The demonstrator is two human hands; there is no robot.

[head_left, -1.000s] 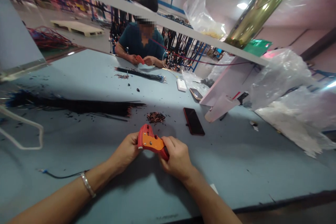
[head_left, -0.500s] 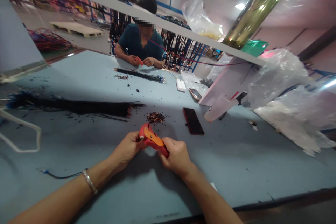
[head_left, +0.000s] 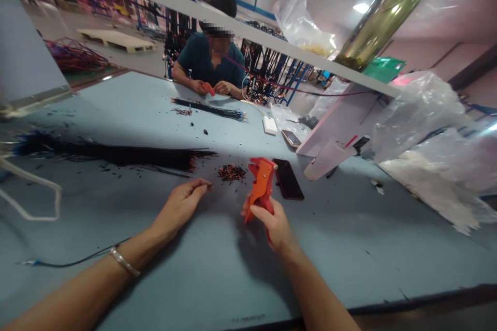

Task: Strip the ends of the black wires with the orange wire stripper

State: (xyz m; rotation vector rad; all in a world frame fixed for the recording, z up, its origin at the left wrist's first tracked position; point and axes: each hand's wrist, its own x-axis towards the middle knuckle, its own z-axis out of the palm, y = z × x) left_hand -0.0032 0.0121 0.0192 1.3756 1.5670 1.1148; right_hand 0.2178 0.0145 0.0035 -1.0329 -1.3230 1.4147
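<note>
My left hand pinches the end of a thin black wire; a short tip pokes past the fingers. The wire's tail comes out behind the wrist and ends in a blue terminal on the table. An orange and red wire stripper stands upright in my right hand, its jaws pointing up and apart from the wire. Between and beyond my hands lies a small pile of black and copper offcuts. A thick bundle of black wires stretches across the left, beyond my left hand.
A dark phone lies just right of the stripper, with a white cup behind it. Plastic bags are heaped at the right. Across the table, a co-worker holds a similar red tool near another wire bundle.
The stripper has come away from my left hand, moving right and turning upright in my right hand. My left hand has shifted slightly left, drawing the wire's blue-ended tail left along the table.
</note>
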